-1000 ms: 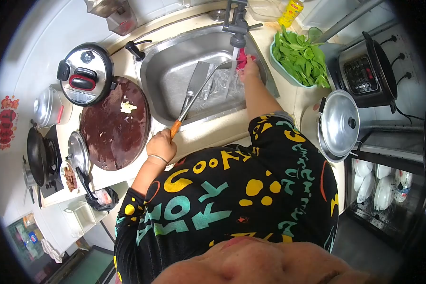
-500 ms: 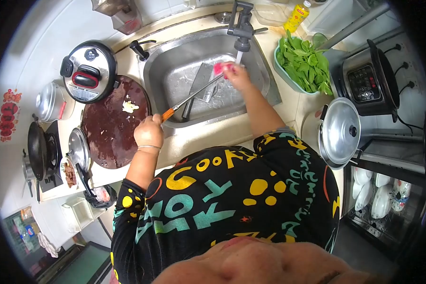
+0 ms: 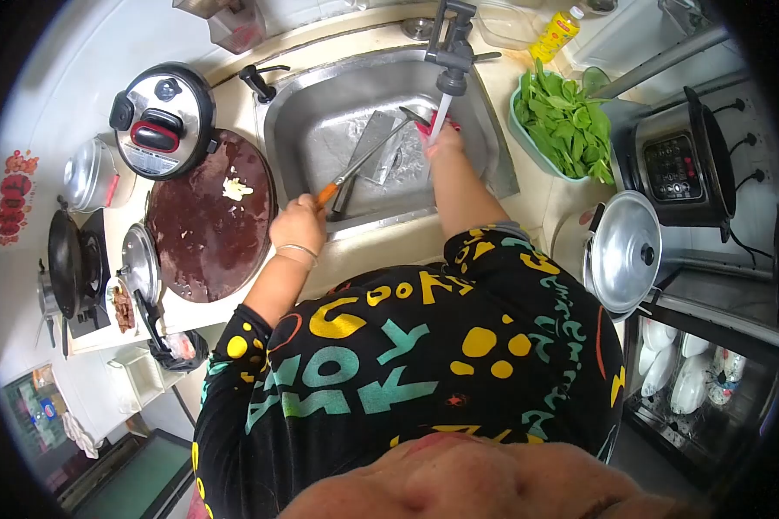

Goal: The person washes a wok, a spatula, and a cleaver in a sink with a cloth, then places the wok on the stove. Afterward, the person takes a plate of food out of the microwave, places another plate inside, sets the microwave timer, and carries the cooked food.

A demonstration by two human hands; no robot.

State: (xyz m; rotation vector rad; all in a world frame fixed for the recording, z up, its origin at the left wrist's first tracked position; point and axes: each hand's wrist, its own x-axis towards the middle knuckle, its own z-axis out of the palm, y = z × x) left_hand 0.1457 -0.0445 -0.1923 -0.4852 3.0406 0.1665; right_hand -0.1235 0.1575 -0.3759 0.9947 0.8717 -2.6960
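Note:
My left hand [image 3: 298, 227] is closed round the orange wooden grip of a long-handled metal cooking utensil [image 3: 374, 156]. Its shaft slants up over the sink [image 3: 320, 108], and its dark head is seen nearly edge-on, so I cannot tell its exact kind. Beside that head, my right hand [image 3: 444, 141] grips a pinkish-red cloth [image 3: 424, 128], mostly hidden by the fingers. Water from the faucet [image 3: 451, 80] runs down at the right hand. Under the utensil, a cleaver [image 3: 372, 134] with a black handle lies on the wet sink floor.
Left of the sink, a round dark cutting board [image 3: 208, 225] carries chopped garlic [image 3: 236, 189], near a pressure cooker [image 3: 164, 121]. At right stand a basin of leafy greens [image 3: 563, 125], a lidded pot [image 3: 623, 251] and an electric cooker [image 3: 673, 160]. A yellow bottle [image 3: 556, 35] stands behind.
The utensil's head has come into view and sits higher, beyond the cloth. My right hand has moved slightly right, under the stream. My left hand has shifted right and up.

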